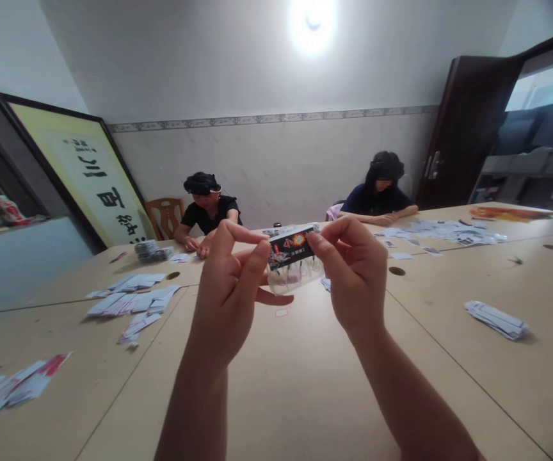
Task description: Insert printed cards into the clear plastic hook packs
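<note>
My fingers (257,253) of the left hand (231,288) and right hand (353,272) are pinched on the two ends of a small packet (292,255), raised above the desk (305,384). Step in hand, I judge: fitting its printed card. Next calls for steady alignment.

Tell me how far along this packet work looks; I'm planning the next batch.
Done, it seems: flat pieces lie in a spread on the table and in a small stack. In hand: the left hand and right hand pinch one clear packet with a dark printed card. Left: cannot tell; a loose pile lies at the near left.
</note>
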Motion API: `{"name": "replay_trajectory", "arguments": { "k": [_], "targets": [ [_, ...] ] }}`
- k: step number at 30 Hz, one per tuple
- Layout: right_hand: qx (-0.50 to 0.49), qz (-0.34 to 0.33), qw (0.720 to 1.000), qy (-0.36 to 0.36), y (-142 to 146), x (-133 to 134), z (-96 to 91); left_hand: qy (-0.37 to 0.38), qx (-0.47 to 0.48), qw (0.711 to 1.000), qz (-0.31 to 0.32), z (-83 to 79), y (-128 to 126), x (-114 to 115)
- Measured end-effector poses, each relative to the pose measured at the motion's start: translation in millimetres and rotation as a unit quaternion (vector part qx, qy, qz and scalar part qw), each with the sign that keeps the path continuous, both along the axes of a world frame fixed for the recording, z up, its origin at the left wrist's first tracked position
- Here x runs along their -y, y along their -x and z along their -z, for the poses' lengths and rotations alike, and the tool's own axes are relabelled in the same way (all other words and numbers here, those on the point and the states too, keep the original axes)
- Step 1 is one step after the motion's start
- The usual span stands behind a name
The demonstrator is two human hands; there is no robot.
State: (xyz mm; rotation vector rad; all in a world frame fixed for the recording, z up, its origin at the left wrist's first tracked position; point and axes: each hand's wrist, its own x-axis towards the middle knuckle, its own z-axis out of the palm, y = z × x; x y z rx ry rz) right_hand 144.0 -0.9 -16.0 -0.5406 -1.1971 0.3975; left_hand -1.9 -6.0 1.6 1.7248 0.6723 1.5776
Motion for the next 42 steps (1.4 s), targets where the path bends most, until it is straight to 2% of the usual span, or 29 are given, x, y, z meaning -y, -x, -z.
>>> {"name": "replay_trajectory", "arguments": {
  "k": [17,27,42],
  "targets": [
    [-0.003,-0.008,1.0,-0.002,1.1,1.0,-0.5,-0.002,-0.003,1.0,-0.014,-1.0,-1.5,8.0],
    [0.002,0.01,1.0,-0.004,1.0,-0.4,0.6,-0.003,0.002,1.0,-0.014,-0.3,-2.6,8.9],
    [-0.016,0.0,1.0,0.005,0.8,-5.9,1.3,-0.041,-0.017,0.998,-0.044,-0.6,-3.7,8.1]
  ]
}}
